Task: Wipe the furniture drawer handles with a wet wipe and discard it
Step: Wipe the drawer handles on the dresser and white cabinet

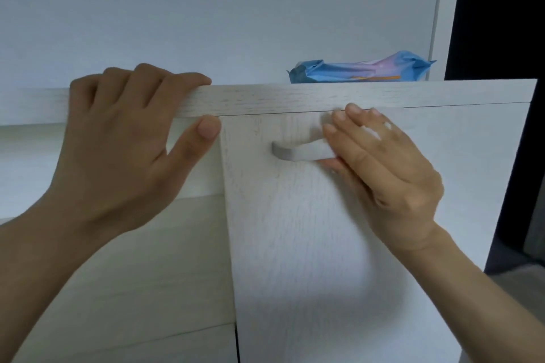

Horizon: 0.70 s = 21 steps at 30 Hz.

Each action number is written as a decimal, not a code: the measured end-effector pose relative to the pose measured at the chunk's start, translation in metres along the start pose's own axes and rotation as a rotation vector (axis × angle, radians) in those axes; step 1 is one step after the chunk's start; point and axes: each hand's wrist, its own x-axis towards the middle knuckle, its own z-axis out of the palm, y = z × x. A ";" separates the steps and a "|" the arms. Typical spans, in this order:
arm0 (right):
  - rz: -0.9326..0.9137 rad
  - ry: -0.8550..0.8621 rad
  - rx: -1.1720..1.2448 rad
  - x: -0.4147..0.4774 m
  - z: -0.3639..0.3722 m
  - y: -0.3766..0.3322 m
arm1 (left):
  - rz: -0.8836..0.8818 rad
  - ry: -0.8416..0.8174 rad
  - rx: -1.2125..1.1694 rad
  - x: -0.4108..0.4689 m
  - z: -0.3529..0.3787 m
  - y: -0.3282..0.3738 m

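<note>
Head view: my right hand pinches the drawer handle through the wet wipe, fingers over and thumb under. I judge the wipe light, limp and slick, best held bunched under the fingertips. The handle looks rigid and should take firm pressure. My left hand clasps the cabinet top edge. Beyond lies the blue wipes pack.

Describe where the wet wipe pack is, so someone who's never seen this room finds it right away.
Start at the white wood-grain cabinet and look along its top toward the right end. The wipe pack lies there, above the right hand. It is the only blue, crinkled plastic thing among white surfaces.
</note>
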 end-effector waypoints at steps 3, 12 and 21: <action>-0.116 -0.010 0.060 0.015 0.026 -0.021 | -0.013 -0.021 -0.014 0.001 -0.005 0.003; 0.008 0.026 0.013 0.006 0.014 -0.011 | -0.045 -0.038 0.010 0.002 -0.010 0.007; 0.077 0.030 -0.020 0.001 0.009 -0.007 | -0.063 -0.032 0.029 0.001 -0.008 0.009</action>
